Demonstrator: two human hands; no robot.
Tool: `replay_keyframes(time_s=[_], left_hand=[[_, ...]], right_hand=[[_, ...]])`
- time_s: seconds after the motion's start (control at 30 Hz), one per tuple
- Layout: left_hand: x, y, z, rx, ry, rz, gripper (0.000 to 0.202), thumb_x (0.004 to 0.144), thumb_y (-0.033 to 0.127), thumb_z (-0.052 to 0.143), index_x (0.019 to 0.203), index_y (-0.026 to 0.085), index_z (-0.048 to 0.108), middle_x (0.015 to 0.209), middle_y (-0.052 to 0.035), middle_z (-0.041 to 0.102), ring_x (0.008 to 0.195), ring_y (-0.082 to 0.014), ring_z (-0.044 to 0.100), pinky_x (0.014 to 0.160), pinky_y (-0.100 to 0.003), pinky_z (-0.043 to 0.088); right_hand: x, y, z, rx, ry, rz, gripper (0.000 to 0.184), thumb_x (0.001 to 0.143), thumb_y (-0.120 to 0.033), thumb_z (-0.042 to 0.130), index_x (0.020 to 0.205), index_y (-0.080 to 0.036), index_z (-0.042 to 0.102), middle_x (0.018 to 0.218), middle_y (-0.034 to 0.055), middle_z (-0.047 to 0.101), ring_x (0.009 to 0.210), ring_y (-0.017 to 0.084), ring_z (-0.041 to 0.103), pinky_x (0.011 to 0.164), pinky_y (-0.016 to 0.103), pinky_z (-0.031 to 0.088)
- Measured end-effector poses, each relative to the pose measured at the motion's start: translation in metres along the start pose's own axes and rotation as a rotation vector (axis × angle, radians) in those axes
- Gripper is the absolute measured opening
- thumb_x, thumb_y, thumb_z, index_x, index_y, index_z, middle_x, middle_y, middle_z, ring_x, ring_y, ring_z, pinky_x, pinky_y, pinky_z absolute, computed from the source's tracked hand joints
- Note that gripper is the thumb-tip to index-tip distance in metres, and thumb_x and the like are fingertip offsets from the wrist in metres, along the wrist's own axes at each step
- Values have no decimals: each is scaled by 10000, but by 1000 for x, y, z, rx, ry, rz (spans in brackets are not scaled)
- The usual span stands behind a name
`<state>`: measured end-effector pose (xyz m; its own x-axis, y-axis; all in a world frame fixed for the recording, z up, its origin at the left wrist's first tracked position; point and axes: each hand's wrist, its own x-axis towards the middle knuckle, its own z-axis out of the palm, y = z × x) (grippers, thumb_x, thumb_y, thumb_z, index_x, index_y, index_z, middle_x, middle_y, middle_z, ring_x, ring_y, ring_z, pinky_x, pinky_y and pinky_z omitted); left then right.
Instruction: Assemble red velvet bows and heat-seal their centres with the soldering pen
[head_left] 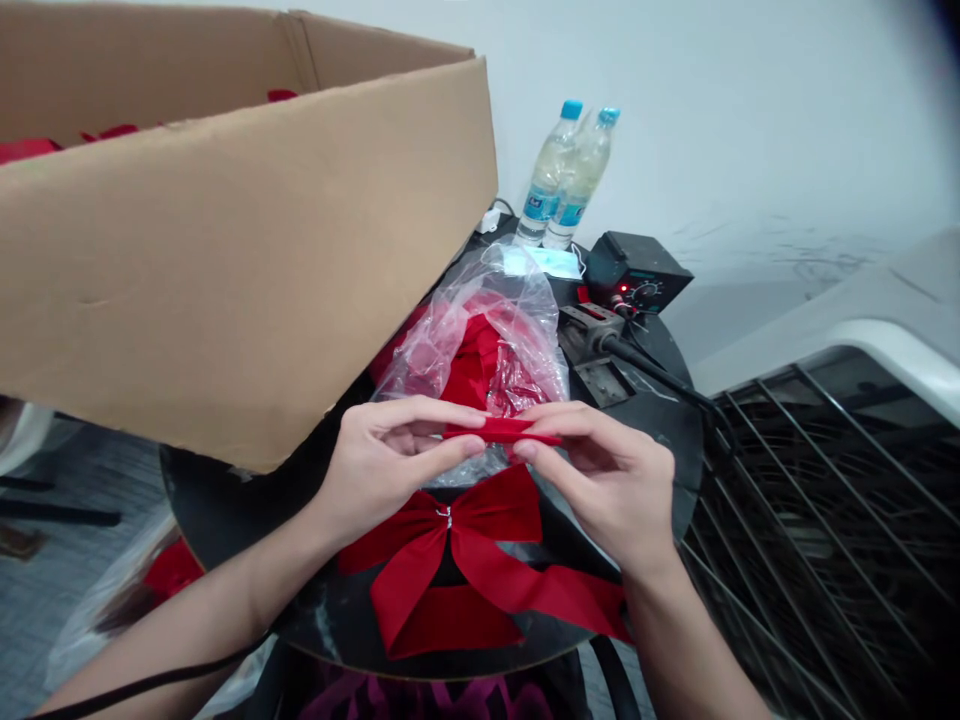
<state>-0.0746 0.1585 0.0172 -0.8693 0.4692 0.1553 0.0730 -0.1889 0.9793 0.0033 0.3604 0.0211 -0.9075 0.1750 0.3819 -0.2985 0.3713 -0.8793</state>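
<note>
Head view, frame centre: left hand [382,460] and right hand [607,480] pinch a narrow folded red ribbon strip [501,430] between thumbs and fingertips, held flat and level. Just below lies a finished red bow [465,560] on the round black table [675,430]. Upper left: cardboard box [225,230].

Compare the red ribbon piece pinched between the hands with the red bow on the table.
The ribbon piece is a small narrow strip; the bow is far larger, with loops and tails spread. The ribbon piece is pinched in the air by the left hand and right hand; the bow lies flat on the table. Both look the same red fabric.
</note>
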Motion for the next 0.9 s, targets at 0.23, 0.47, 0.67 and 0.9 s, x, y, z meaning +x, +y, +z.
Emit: replay_keyframes(time_s=[0.23,0.47,0.67,0.9], left_hand=[[-3,1,4,93,99,-51,191,763,227,899,947,212,849,923,-25,837,807,-197,810,815,-272,687],[-5,-2,4,194,42,-16,171,802,253,867,966,213,844,976,-38,835,864,-217,806,843,-299,683],[-5,0,2,190,47,-48,174,776,252,887,941,217,846,960,-27,837,838,-207,810,824,-278,687],[-3,4,2,120,21,-156,351,698,136,922,1022,241,839,877,5,837,785,-179,810,765,-202,674]], right_hand=[[-1,-4,2,110,12,131,199,905,-234,789,1098,-263,749,1073,38,771,921,199,763,844,322,652],[11,-14,-5,-30,-187,260,319,901,-360,790,1201,-251,775,1159,62,790,1027,241,769,879,329,654],[13,-13,-7,80,-228,278,179,919,-342,771,979,-180,816,784,45,785,599,157,717,566,244,604],[18,-16,-19,-76,-323,249,276,876,-364,826,1124,-244,814,977,43,816,808,193,775,712,263,635]])
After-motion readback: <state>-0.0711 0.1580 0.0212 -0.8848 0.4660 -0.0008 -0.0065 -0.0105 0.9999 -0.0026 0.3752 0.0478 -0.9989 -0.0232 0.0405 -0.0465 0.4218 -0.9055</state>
